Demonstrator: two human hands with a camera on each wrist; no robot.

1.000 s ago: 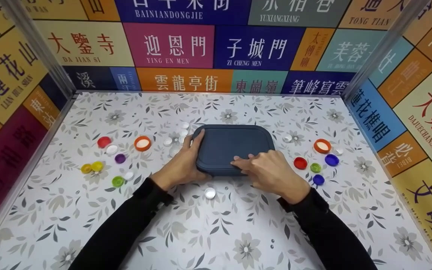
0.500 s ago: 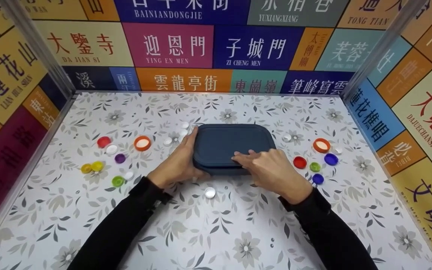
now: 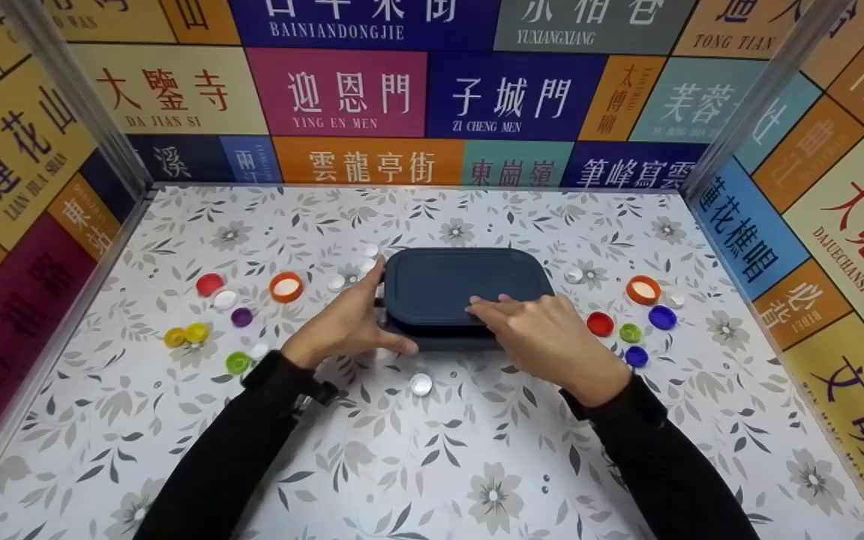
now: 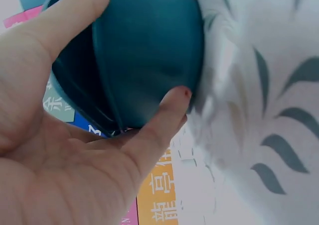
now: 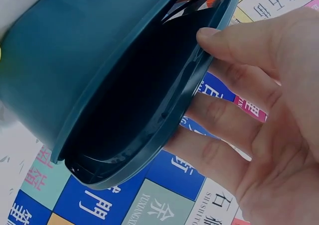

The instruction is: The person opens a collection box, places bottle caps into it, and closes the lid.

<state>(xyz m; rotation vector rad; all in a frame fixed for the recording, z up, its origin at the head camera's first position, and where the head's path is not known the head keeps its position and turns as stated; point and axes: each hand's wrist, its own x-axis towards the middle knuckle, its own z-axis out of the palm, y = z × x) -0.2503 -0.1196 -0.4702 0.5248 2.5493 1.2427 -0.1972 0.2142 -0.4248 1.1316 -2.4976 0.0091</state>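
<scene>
A dark blue lunch box [image 3: 454, 344] sits mid-table, its lid [image 3: 462, 281] tilted up along the near edge. The right hand [image 3: 556, 341] pinches that near edge toward its right side, and in the right wrist view the thumb is at the raised rim with the other fingers over the lid's outer face. A dark gap shows between lid and box wall [image 5: 89, 60]; what lies inside is mostly too dark to tell. At the left end, the left hand [image 3: 346, 319] grips the box, thumb around the front corner, with a fingertip against the wall [image 4: 144, 51] in the left wrist view.
Coloured bottle caps lie on both sides, among them a red cap [image 3: 209, 284] and an orange-rimmed cap [image 3: 286, 286] left, a blue cap [image 3: 662, 317] right. One white cap [image 3: 421, 385] lies in front of the box. Printed panels [image 3: 357, 90] wall the back and sides.
The lid's near edge has risen off the box, lifted by the right hand. The left hand has shifted left, off the lid's top, and its thumb now shows at the front corner.
</scene>
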